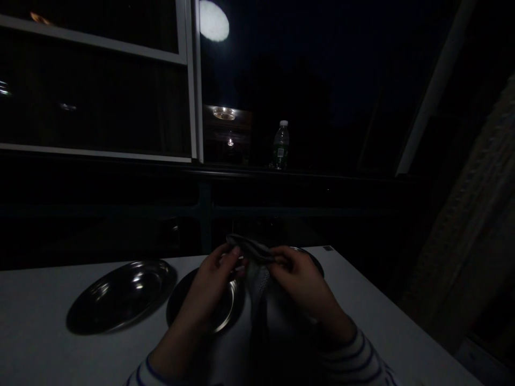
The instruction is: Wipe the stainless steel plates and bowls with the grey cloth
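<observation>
A dark grey piece of fabric (257,276) hangs between my two hands over the table; it looks like a sock, though the dim light hides its details. My left hand (219,271) pinches its upper left edge. On the opposite side, my right hand (295,268) grips the top right edge between thumb and fingers. The upper rim is stretched between them, and the rest droops downward. Below my left wrist lies a round steel dish (231,311), partly covered by my arm. Behind my right hand shows part of another metal dish (316,261).
An oval steel dish (120,297) rests at the left on the white table (32,332). A plastic bottle with a white cap (281,146) stands on the window ledge. A curtain (466,214) hangs at the right. The room is dark.
</observation>
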Motion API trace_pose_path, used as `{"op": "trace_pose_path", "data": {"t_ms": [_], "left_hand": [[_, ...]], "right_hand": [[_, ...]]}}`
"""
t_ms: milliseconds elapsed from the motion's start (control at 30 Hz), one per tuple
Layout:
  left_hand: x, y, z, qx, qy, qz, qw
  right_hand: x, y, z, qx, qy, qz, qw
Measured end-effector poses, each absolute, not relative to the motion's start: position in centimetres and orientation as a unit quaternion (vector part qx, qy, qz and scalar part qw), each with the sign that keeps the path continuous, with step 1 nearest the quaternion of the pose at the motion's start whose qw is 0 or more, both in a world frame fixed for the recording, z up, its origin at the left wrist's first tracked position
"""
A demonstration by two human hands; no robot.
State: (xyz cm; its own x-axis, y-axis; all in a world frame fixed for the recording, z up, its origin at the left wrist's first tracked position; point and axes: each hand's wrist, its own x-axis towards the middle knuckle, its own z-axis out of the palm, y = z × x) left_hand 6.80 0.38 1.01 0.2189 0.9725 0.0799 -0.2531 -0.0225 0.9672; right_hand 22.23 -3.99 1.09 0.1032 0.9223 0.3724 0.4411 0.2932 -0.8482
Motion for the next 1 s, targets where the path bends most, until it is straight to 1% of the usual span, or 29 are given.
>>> {"op": "trace_pose_path", "data": {"t_ms": [67, 133, 200, 300, 433, 533, 600, 767, 867, 1000], "left_hand": [[6.9, 0.1, 0.9, 0.547, 0.417, 0.500, 0.526], [7.1, -0.2, 0.7, 0.577, 0.443, 0.490, 0.480], [7.6, -0.4, 0.3, 0.609, 0.422, 0.466, 0.485], [8.2, -0.6, -0.4, 0.634, 0.371, 0.433, 0.522], [8.4, -0.2, -0.8, 0.613, 0.339, 0.451, 0.553], [8.1, 0.2, -0.6, 0.584, 0.351, 0.478, 0.554], [8.1, 0.3, -0.5, 0.573, 0.356, 0.484, 0.558], [7.9, 0.3, -0.2, 0.578, 0.357, 0.476, 0.559], [7.0, 0.6, 0.3, 0.590, 0.396, 0.467, 0.526], [5.0, 1.4, 0.8, 0.617, 0.449, 0.453, 0.461]], "right_hand": [[22.7, -3.5, 1.0, -0.554, -0.589, 0.237, 0.538], [23.1, -3.3, 0.9, -0.563, -0.565, 0.231, 0.557], [23.1, -3.2, 0.8, -0.567, -0.554, 0.225, 0.567], [22.8, -3.2, 0.8, -0.555, -0.555, 0.234, 0.574], [22.4, -3.2, 0.5, -0.494, -0.576, 0.317, 0.569], [22.1, -2.8, -0.2, -0.465, -0.587, 0.366, 0.553], [21.9, -2.5, -0.7, -0.474, -0.596, 0.353, 0.543], [21.8, -2.0, -1.1, -0.543, -0.618, 0.248, 0.511], [23.0, -2.0, -0.7, -0.572, -0.604, 0.218, 0.510], [25.5, -2.2, 0.0, -0.579, -0.565, 0.228, 0.541]]}}
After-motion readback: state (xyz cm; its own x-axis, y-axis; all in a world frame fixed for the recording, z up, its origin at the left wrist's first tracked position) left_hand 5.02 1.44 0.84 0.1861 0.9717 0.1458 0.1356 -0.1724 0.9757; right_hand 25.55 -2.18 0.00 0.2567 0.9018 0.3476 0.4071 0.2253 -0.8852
